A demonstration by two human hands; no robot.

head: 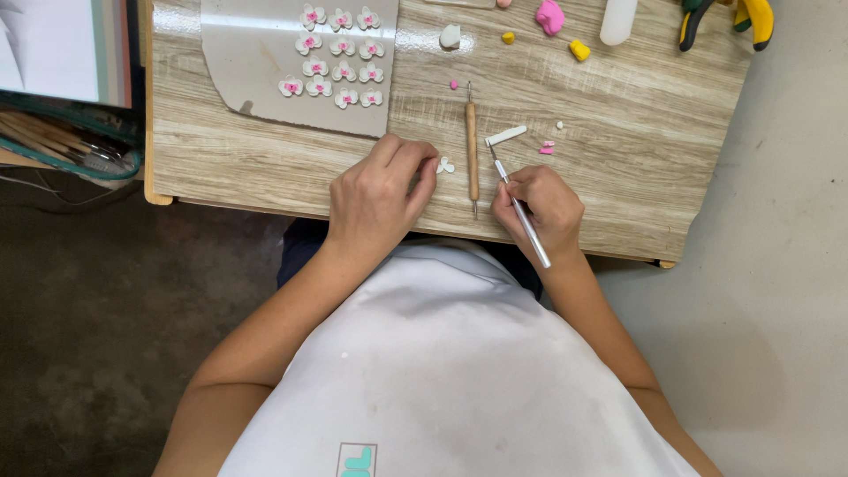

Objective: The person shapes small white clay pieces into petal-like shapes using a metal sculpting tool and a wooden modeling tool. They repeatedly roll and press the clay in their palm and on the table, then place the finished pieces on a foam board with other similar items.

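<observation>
Bench (618,168): wood-grain top, carrying every thing listed below; both hands rest at its near edge.
Grey mat (256,71): flat sheet lying beyond the left hand's fingers, well apart from them.
Left hand (378,199): knuckles up, fingers (415,163) curled together with the tips pressed down on the bench, just beside a small white piece.
Right hand (541,210): fingers (521,181) clamped around a thin silver tool in a pen-like grip.
Silver tool (523,221): slanted, its tip reaching out past the right fingertips toward the white strip, its back end sticking out over the wrist.
Wooden-handled tool (472,150): lies loose on the bench between the two hands' fingers, untouched.
Finished flowers (336,55): rows of white flowers with pink centres on the grey mat, far beyond the left fingers.
White strip (505,135): short flat piece just beyond the silver tool's tip.
Small white flower piece (446,165): on the bench right at the left fingertips, between them and the wooden-handled tool; whether it touches them I cannot tell.
Pink crumbs (547,148): tiny bits just beyond the right fingers.
</observation>
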